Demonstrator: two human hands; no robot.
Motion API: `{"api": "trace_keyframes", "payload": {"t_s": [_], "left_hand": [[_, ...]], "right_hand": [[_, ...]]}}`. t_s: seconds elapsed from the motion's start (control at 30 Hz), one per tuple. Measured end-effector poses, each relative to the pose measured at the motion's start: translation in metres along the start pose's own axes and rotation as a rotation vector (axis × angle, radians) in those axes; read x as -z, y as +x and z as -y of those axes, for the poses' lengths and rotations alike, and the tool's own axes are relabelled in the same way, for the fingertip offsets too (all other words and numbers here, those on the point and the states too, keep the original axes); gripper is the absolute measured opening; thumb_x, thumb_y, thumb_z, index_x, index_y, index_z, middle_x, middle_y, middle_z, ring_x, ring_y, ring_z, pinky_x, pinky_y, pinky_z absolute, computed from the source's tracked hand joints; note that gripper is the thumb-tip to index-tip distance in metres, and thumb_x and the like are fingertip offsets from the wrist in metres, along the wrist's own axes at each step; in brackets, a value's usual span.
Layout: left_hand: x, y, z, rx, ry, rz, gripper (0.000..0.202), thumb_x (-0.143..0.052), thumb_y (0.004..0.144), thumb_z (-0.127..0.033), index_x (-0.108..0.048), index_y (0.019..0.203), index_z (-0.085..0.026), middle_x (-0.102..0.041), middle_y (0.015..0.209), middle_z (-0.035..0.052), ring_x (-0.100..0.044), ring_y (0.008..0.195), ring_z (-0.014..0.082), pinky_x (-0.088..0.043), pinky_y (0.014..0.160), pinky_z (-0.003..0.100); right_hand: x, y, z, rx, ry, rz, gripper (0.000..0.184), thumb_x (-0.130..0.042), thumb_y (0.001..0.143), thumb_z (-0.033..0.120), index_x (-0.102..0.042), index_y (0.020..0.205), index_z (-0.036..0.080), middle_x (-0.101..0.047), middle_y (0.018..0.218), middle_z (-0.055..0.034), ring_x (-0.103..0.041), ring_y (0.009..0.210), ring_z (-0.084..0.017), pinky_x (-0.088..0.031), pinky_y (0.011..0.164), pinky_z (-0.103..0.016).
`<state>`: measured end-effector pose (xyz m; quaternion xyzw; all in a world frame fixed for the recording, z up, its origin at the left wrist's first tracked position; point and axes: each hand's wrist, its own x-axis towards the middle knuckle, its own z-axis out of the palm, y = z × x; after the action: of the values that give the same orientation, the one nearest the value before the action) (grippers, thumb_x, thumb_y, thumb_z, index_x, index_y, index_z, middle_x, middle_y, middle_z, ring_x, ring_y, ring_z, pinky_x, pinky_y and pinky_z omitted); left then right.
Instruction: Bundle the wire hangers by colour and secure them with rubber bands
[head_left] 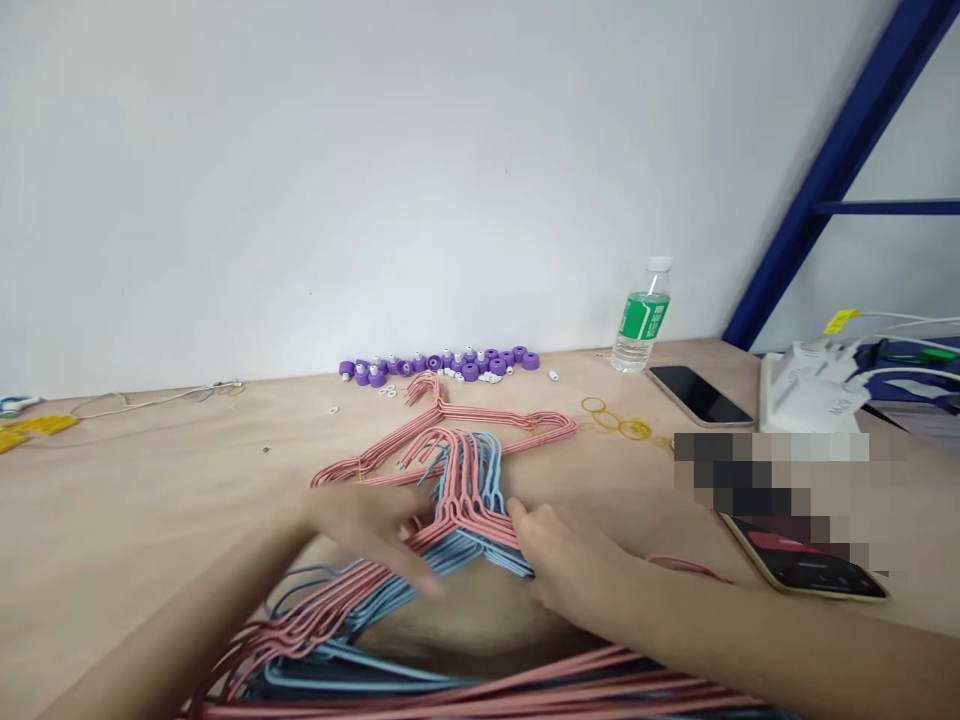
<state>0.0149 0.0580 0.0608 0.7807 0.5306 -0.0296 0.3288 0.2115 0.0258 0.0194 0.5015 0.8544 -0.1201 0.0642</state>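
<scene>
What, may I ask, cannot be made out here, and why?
Head view:
Left hand: blurred, its contact with the hangers unclear.
Right hand: its own back hides some fingers.
Hangers: lowest bars cut off by the bottom edge.
Nearer phone: partly covered by a pixelated patch.
Bottle: label's fine print too small.

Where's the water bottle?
In the head view, the bottle stands right of centre, near the wall, beside the far end of the blank-screened phone.

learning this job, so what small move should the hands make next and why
Perhaps the left hand should press the pink and blue clothes hangers toward the right hand, which is at their right side: their hooks look fanned out rather than flush.
</scene>
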Motion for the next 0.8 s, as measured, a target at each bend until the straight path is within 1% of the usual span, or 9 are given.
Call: {"api": "trace_keyframes", "payload": {"t_s": [0.03, 0.1, 0.17, 0.27, 0.37, 0.5, 0.6, 0.7, 0.8], "left_hand": [[0.014, 0.001, 0.007, 0.108, 0.083, -0.046, 0.031, -0.073, 0.049, -0.04, -0.063, 0.07, -0.019, -0.066, 0.073, -0.0003, -0.06, 0.077, 0.0223, -0.047, 0.069, 0.028], [0.038, 0.012, 0.023, 0.189, 0.147, -0.137, 0.02, -0.065, 0.062, -0.039, -0.062, 0.067, -0.019, -0.066, 0.071, 0.0015, -0.06, 0.076, 0.0228, -0.046, 0.071, 0.031], [0.049, 0.033, 0.035, 0.246, 0.204, -0.232, 0.02, -0.057, 0.074, -0.035, -0.061, 0.069, -0.016, -0.064, 0.076, 0.0052, -0.059, 0.081, 0.0236, -0.044, 0.077, 0.035], [0.042, 0.062, 0.042, 0.248, 0.238, -0.27, 0.02, -0.054, 0.082, -0.032, -0.058, 0.085, -0.013, -0.061, 0.09, 0.0049, -0.057, 0.086, 0.0191, -0.044, 0.08, 0.038], [0.027, 0.072, 0.041, 0.218, 0.243, -0.265, 0.023, -0.051, 0.084, -0.034, -0.057, 0.09, -0.012, -0.06, 0.091, 0.0036, -0.057, 0.084, 0.0178, -0.046, 0.077, 0.036], [0.013, 0.066, 0.043, 0.25, 0.258, -0.309, 0.02, -0.053, 0.083, -0.032, -0.056, 0.08, -0.012, -0.058, 0.079, 0.0011, -0.057, 0.073, 0.0148, -0.047, 0.069, 0.032], [0.011, 0.059, 0.044, 0.295, 0.258, -0.398, 0.018, -0.053, 0.081, -0.024, -0.052, 0.068, -0.013, -0.053, 0.065, -0.0028, -0.053, 0.062, 0.0123, -0.043, 0.06, 0.026], [0.021, 0.042, 0.038, 0.3, 0.257, -0.517, 0.013, -0.047, 0.076, -0.013, -0.048, 0.062, -0.015, -0.046, 0.055, -0.0059, -0.048, 0.056, 0.0115, -0.036, 0.055, 0.022], [0.04, 0.01, 0.027, 0.28, 0.267, -0.63, 0.009, -0.042, 0.071, -0.014, -0.046, 0.064, -0.016, -0.044, 0.056, -0.0068, -0.046, 0.059, 0.0105, -0.032, 0.057, 0.019]], "right_hand": [[0.001, -0.001, 0.001, 0.008, -0.004, 0.003, 0.043, -0.056, 0.062, 0.001, -0.057, 0.104, 0.009, -0.067, 0.086, -0.0164, -0.065, 0.078, -0.03, -0.045, 0.057, -0.032], [0.002, -0.002, 0.001, 0.023, -0.012, 0.013, 0.044, -0.054, 0.061, -0.001, -0.057, 0.104, 0.009, -0.067, 0.087, -0.0158, -0.065, 0.078, -0.029, -0.046, 0.058, -0.031], [0.001, -0.002, 0.001, 0.032, -0.019, 0.015, 0.043, -0.051, 0.061, -0.002, -0.057, 0.102, 0.009, -0.067, 0.085, -0.0151, -0.065, 0.078, -0.028, -0.046, 0.057, -0.03], [-0.003, -0.002, 0.002, 0.035, -0.026, 0.001, 0.041, -0.05, 0.062, -0.001, -0.057, 0.101, 0.009, -0.067, 0.083, -0.0151, -0.065, 0.075, -0.027, -0.046, 0.055, -0.029], [-0.006, -0.001, 0.004, 0.048, -0.049, -0.015, 0.044, -0.048, 0.06, -0.003, -0.056, 0.102, 0.008, -0.067, 0.082, -0.0155, -0.066, 0.073, -0.026, -0.045, 0.053, -0.028], [-0.005, 0.0, 0.004, 0.062, -0.065, -0.001, 0.043, -0.046, 0.06, -0.004, -0.056, 0.1, 0.008, -0.067, 0.081, -0.0148, -0.065, 0.074, -0.025, -0.046, 0.054, -0.027], [-0.005, 0.0, 0.002, 0.092, -0.074, 0.007, 0.041, -0.047, 0.062, -0.002, -0.056, 0.1, 0.008, -0.067, 0.083, -0.0147, -0.065, 0.076, -0.026, -0.047, 0.057, -0.029], [-0.008, 0.0, 0.0, 0.121, -0.072, -0.015, 0.039, -0.047, 0.062, -0.001, -0.056, 0.098, 0.008, -0.067, 0.083, -0.0136, -0.065, 0.074, -0.026, -0.047, 0.056, -0.029], [-0.009, 0.0, 0.0, 0.13, -0.063, -0.037, 0.038, -0.046, 0.061, -0.003, -0.057, 0.095, 0.009, -0.067, 0.081, -0.013, -0.065, 0.072, -0.025, -0.046, 0.053, -0.028]]}}
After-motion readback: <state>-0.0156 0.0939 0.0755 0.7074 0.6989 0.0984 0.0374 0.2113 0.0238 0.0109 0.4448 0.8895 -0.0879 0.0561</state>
